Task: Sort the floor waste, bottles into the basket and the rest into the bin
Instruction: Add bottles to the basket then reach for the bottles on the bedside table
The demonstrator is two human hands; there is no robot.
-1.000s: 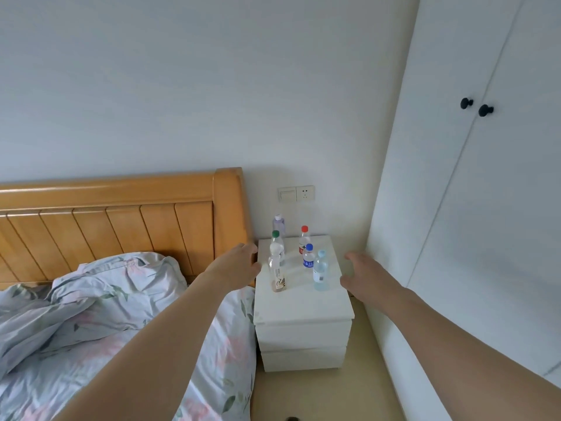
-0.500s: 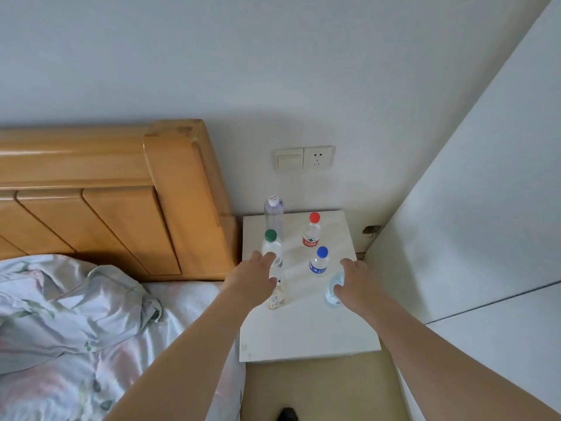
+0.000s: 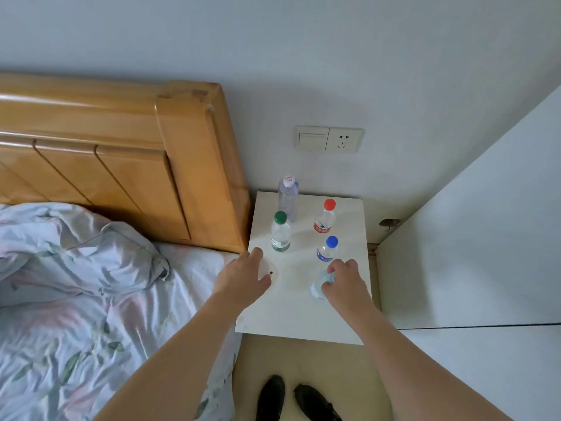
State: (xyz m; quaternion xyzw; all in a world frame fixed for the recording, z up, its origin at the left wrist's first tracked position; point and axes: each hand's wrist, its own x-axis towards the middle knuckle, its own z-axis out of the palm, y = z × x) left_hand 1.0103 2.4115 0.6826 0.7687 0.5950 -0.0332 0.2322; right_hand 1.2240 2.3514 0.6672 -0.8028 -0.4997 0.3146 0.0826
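Several plastic bottles stand on a white nightstand. At the back are a clear bottle with a white cap and a red-capped one. In front of them stand a green-capped bottle and a blue-capped bottle. My left hand curls over a whitish bottle at the front left, hiding most of it. My right hand grips a pale blue bottle at the front right.
A wooden headboard and a bed with rumpled floral bedding lie to the left. A white wardrobe stands close on the right. A switch and socket are on the wall. My black shoes are on the beige floor.
The view has come closer and tilted down over the nightstand. Both hands have come down onto the two front bottles, the left on the whitish one, the right on the pale blue one.
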